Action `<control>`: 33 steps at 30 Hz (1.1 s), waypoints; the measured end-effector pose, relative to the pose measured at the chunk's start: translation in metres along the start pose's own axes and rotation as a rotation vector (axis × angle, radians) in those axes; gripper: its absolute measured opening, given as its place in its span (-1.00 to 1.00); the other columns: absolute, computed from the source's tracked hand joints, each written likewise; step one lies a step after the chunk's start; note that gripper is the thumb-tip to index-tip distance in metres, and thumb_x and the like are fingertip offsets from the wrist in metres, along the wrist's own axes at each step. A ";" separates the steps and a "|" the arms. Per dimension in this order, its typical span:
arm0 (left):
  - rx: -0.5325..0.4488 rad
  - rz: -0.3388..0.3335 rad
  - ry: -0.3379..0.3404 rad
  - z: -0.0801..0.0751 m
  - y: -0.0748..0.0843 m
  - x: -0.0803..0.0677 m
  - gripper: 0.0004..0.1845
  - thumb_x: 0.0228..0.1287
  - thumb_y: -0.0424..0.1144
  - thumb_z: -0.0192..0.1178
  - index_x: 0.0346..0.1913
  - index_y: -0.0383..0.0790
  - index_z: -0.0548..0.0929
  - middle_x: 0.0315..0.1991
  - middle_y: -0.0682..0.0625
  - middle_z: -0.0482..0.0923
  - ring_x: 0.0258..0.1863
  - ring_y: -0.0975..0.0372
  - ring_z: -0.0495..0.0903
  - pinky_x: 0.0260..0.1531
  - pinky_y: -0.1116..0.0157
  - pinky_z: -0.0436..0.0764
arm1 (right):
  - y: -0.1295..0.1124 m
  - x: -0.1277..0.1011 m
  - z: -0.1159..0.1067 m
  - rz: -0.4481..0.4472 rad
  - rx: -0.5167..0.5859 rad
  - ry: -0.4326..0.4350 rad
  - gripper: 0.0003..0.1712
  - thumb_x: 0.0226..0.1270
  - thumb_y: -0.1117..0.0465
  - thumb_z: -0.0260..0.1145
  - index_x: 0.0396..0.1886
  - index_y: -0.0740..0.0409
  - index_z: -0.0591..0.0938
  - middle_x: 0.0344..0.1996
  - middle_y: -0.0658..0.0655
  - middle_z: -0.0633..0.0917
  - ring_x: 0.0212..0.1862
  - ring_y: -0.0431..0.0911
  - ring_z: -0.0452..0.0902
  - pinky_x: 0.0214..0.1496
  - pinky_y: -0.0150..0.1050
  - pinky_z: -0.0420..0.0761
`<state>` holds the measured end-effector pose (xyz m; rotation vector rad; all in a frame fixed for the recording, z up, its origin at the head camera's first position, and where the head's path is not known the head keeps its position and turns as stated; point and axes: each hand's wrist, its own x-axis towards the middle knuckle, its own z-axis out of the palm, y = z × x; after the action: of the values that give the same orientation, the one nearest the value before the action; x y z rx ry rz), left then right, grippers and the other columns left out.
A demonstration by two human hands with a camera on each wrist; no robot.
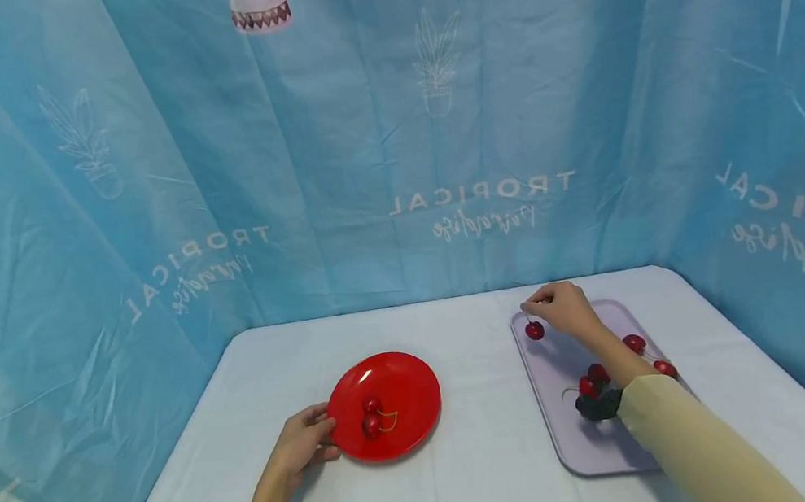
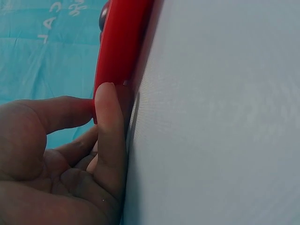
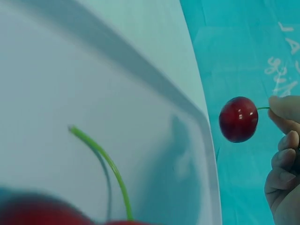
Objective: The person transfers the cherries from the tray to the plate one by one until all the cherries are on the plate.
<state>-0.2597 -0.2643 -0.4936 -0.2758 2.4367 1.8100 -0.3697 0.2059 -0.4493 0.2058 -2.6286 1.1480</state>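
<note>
My right hand (image 1: pixel 563 309) pinches a dark red cherry (image 1: pixel 534 330) by its stem above the far left corner of a pale lilac tray (image 1: pixel 549 424). In the right wrist view that cherry (image 3: pixel 238 120) hangs from the fingertips, apart from the tray. At the left, my left hand (image 1: pixel 305 441) grips the rim of a red plate (image 1: pixel 410 389). The left wrist view has the thumb on top of the plate's rim (image 2: pixel 117 51) and fingers beneath it. Two stemmed cherries (image 1: pixel 372 425) lie on the plate.
Several more cherries (image 1: pixel 634 344) lie in the tray, partly hidden by my right forearm and wrist strap. A white cloth (image 1: pixel 485 406) covers the table between plate and tray. Blue printed curtains (image 1: pixel 434 133) hang behind and at both sides.
</note>
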 end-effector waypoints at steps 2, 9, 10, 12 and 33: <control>0.007 -0.001 -0.003 0.000 0.001 0.000 -0.50 0.33 -0.25 0.18 0.27 -0.37 0.40 -0.03 -0.20 0.55 -0.35 0.11 0.61 -0.35 0.20 0.69 | -0.003 -0.001 0.004 -0.004 -0.003 -0.005 -0.71 0.20 0.06 0.41 -0.32 0.23 0.75 -0.45 0.09 0.66 -0.40 -0.04 0.46 -0.44 -0.22 0.50; -0.003 -0.014 -0.009 -0.001 -0.002 0.000 -0.50 0.32 -0.24 0.18 0.27 -0.37 0.40 -0.07 -0.19 0.56 -0.36 0.10 0.61 -0.34 0.20 0.69 | -0.018 -0.003 0.017 0.000 0.007 -0.055 -0.73 0.19 0.04 0.41 -0.36 0.18 0.74 -0.50 0.06 0.63 -0.42 -0.03 0.43 -0.45 -0.21 0.48; -0.005 -0.015 -0.010 -0.001 -0.002 0.000 -0.50 0.32 -0.24 0.18 0.27 -0.36 0.40 -0.07 -0.19 0.56 -0.36 0.10 0.61 -0.34 0.20 0.69 | -0.020 -0.003 0.018 -0.002 0.008 -0.062 -0.73 0.20 0.04 0.41 -0.36 0.18 0.73 -0.50 0.05 0.62 -0.42 -0.03 0.43 -0.45 -0.21 0.48; -0.008 -0.019 -0.009 -0.001 -0.002 0.001 -0.50 0.32 -0.24 0.18 0.27 -0.35 0.40 -0.07 -0.18 0.56 -0.36 0.10 0.61 -0.34 0.20 0.69 | -0.024 -0.004 0.021 -0.003 0.011 -0.074 -0.74 0.20 0.04 0.40 -0.36 0.16 0.73 -0.52 0.04 0.61 -0.42 -0.04 0.43 -0.45 -0.22 0.48; 0.003 -0.022 0.005 0.001 -0.001 0.005 -0.53 0.33 -0.26 0.17 0.26 -0.34 0.42 -0.11 -0.19 0.57 -0.38 0.09 0.61 -0.37 0.21 0.69 | -0.057 -0.015 0.067 -0.092 0.065 -0.122 -0.80 0.15 0.08 0.44 -0.50 0.11 0.74 -0.72 0.00 0.47 -0.59 -0.12 0.32 -0.58 -0.26 0.33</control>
<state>-0.2643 -0.2643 -0.4953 -0.3061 2.4295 1.7995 -0.3547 0.1185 -0.4578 0.4181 -2.6565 1.2268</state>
